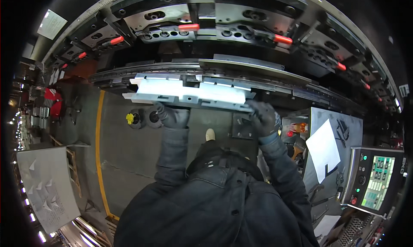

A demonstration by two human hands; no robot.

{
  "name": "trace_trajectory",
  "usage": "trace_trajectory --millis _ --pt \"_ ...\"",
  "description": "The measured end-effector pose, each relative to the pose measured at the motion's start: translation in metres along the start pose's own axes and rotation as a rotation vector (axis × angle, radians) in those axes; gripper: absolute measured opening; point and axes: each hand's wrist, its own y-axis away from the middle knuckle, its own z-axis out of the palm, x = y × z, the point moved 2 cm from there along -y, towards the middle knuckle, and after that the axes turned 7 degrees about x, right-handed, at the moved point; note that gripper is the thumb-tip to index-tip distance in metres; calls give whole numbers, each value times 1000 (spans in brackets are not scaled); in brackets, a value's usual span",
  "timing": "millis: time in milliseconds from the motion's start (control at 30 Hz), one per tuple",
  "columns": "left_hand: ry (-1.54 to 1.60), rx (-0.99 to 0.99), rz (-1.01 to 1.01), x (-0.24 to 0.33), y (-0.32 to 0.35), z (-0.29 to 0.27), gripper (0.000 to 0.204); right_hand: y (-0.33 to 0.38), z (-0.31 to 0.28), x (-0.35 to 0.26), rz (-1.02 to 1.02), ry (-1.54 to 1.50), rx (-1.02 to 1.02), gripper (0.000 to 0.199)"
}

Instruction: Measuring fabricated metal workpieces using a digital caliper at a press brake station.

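A pale, notched sheet-metal part (189,92) lies flat against the lower tool rail (275,77) of a large press machine. My left hand (171,115), in a dark glove, holds the part's near edge from below at its left-middle. At the part's right end my right hand (263,117), also gloved, grips the near corner. Both dark sleeves come up from the lower edge. The upper tool holder (241,31) with red clamp levers (188,27) hangs above the part.
A control panel with a lit screen (378,180) stands at the right, beside a grey table (344,122) with a white sheet of paper (322,149). A yellow floor line (100,130) runs at the left. Cut metal sheets (45,186) lie at lower left. Foot pedals (142,118) rest on the floor.
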Motion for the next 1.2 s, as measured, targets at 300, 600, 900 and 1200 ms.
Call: trace_trajectory --millis 300,600,900,1200 --pt "-82 72 -276 43 -73 1 63 -60 30 23 -27 145 176 29" --pt "36 43 -333 24 -116 -11 53 -78 39 21 157 18 416 24" --pt "91 74 -277 15 -113 12 55 -74 28 13 562 -502 595 22" --pt "160 0 -324 10 -107 35 45 -95 26 13 994 -1123 384 19"
